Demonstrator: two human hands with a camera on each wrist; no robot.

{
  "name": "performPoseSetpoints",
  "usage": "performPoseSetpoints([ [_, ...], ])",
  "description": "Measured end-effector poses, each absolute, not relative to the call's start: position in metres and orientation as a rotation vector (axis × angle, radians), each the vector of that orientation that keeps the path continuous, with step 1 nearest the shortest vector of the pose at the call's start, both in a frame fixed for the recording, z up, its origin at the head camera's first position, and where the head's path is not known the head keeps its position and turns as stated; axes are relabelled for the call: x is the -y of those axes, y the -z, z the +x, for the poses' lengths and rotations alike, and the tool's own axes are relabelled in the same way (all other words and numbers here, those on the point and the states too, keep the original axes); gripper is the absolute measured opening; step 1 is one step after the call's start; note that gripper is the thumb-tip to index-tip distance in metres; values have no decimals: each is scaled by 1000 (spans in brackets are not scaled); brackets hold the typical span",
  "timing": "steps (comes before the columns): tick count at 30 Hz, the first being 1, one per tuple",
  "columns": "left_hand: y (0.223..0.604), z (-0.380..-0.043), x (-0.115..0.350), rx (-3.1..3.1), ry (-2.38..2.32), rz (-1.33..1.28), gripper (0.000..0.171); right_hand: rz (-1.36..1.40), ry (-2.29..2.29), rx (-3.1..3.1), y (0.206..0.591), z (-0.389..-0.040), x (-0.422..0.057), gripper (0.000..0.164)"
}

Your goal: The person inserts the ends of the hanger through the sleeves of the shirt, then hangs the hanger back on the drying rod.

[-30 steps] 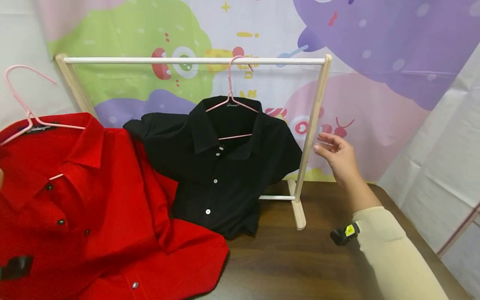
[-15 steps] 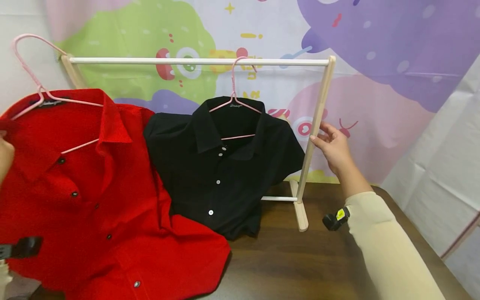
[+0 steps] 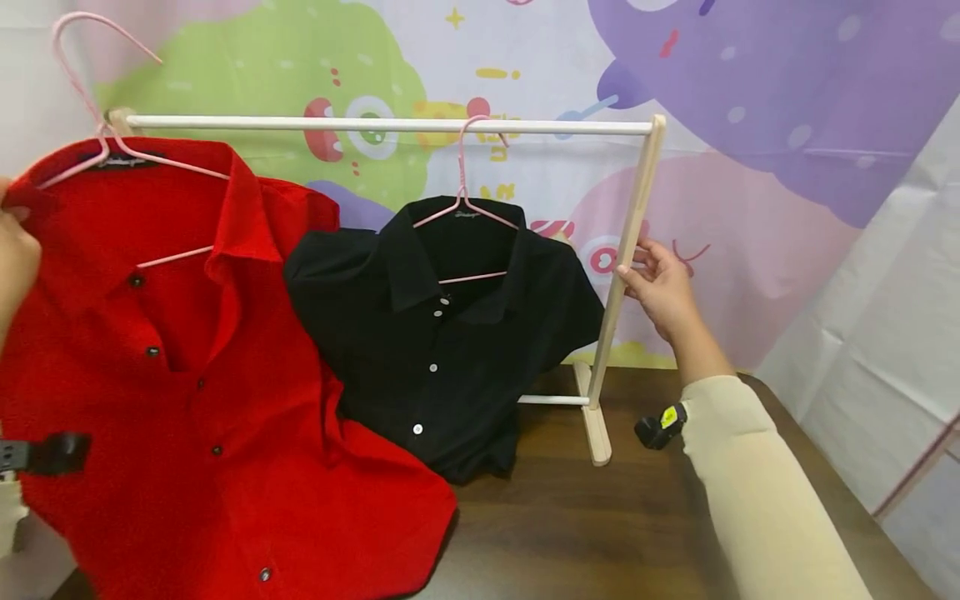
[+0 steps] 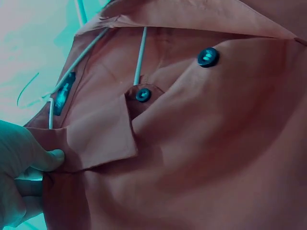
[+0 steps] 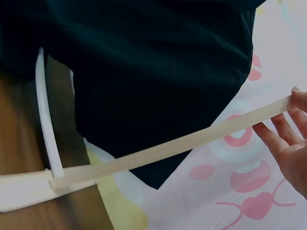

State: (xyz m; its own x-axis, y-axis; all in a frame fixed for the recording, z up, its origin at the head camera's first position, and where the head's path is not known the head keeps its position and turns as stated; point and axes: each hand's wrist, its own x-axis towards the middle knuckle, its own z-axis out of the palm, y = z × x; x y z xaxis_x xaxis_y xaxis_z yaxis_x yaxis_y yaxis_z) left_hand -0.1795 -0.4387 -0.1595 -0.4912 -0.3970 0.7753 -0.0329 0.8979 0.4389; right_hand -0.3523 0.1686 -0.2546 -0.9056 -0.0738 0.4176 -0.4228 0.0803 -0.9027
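Observation:
At the left of the head view, my left hand [image 3: 15,262] pinches the red shirt [image 3: 150,392] by its collar and shoulder, thumb on the cloth in the left wrist view. A pink hanger [image 3: 100,125] is inside this shirt, its hook standing higher in view than the rail and apart from it. My right hand [image 3: 663,287] holds the right wooden post of the clothes rack [image 3: 628,225] between thumb and fingers. From the rack's white rail [image 3: 337,124] hangs a black short-sleeved shirt [image 3: 472,358] on another pink hanger [image 3: 462,167]. The red shirt partly covers the black one.
The rack's right foot [image 3: 596,429] stands on a brown wooden table [image 3: 570,525]. Behind it hangs a cartoon-print cloth [image 3: 750,217], with white sheeting [image 3: 892,317] at the right. The red shirt hides most of the rack's left side.
My left hand has raised the red shirt and its hanger, shifting them slightly right. My right hand has closed in on the rack's post and taken hold of it.

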Motion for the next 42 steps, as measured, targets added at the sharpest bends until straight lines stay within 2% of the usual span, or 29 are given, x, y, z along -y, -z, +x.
performPoseSetpoints([
  [8,131,-200,444,2114,494,298,26,532,-1789,2172,257,-354,-165,57],
  [15,116,-187,400,2188,334,253,22,526,-1817,2183,259,-352,-165,58],
  [24,128,-188,375,2430,-25,338,23,504,-1818,2188,258,-354,-169,57],
  [34,143,-211,370,2537,-11,332,21,515,-1812,2203,257,-355,-170,56],
  [42,171,-211,373,2503,76,250,20,503,-1809,2197,261,-353,-172,57],
])
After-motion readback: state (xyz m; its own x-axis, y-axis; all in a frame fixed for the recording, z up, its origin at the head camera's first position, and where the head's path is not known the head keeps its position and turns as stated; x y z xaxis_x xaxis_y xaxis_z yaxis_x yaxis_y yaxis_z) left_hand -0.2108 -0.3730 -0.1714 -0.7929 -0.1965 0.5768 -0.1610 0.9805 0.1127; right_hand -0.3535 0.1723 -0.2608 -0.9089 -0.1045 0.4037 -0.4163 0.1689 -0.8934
